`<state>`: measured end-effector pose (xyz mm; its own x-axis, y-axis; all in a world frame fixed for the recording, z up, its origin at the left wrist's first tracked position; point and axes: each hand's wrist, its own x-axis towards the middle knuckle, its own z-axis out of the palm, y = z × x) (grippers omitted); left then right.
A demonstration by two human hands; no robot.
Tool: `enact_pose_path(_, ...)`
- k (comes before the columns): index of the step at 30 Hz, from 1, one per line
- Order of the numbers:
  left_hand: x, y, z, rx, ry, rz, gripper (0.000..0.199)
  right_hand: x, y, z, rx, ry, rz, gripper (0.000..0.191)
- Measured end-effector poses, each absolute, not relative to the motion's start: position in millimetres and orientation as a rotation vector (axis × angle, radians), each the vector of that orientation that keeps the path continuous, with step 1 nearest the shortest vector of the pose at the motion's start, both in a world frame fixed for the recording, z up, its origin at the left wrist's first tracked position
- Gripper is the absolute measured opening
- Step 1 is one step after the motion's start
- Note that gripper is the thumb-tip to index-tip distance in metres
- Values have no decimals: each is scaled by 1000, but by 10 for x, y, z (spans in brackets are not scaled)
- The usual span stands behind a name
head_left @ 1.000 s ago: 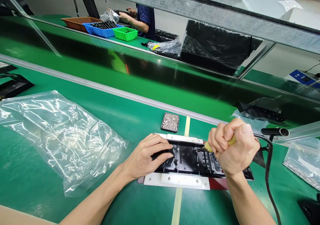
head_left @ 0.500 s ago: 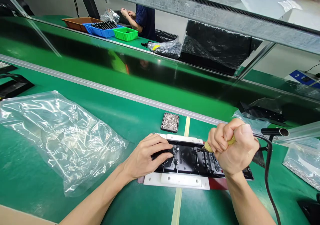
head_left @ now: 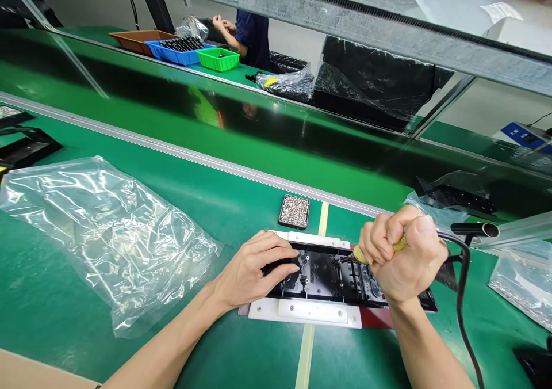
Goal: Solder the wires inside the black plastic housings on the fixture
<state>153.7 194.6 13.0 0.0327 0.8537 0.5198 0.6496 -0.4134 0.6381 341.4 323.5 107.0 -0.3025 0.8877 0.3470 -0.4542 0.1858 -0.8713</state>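
Slippage of the yellow-handled tool (head_left: pixel 359 255), clenched in the fully closed right hand (head_left: pixel 403 256), could scar the black panel (head_left: pixel 321 274) between 2 white rails (head_left: pixel 267 308), lower centre-right, if the left hand (head_left: pixel 254 265), half open over its left end, hold unclear, permits shifting.

black panel (head_left: pixel 321 279): left end partly hidden by left hand (head_left: pixel 252 267). beyond panel, silvery bits (head_left: pixel 294 210) too small to identify. right of panel, cable (head_left: pixel 460 302) cut off at bottom.
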Motion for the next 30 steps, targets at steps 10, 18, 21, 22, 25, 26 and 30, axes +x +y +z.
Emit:
enact_pose_path(10, 1535, 1963, 118, 2091, 1562, 1316, 14, 3406, 3238, 1068, -467, -1271, 1414, 40)
enact_pose_path(18, 1538, 1945, 121, 2083, 1548, 1324, 14, 3405, 3241, 1061, -473, -1268, 1422, 41)
enact_pose_path(21, 1541, 1952, 124, 2083, 1545, 1323, 14, 3403, 3237, 1066, -474, -1257, 1426, 41)
enact_pose_path(22, 1541, 1956, 123, 2083, 1545, 1322, 14, 3403, 3237, 1067, -473, -1255, 1426, 41)
enact_pose_path(25, 1535, 1967, 117, 2086, 1545, 1321, 15, 3404, 3238, 1065, -472, -1263, 1428, 41)
enact_pose_path(26, 1533, 1969, 115, 2086, 1544, 1321, 15, 3404, 3239, 1063, -467, -1267, 1429, 41)
enact_pose_path(30, 1528, 1968, 113, 2088, 1539, 1323, 15, 3409, 3243, 1055, -453, -1271, 1423, 41)
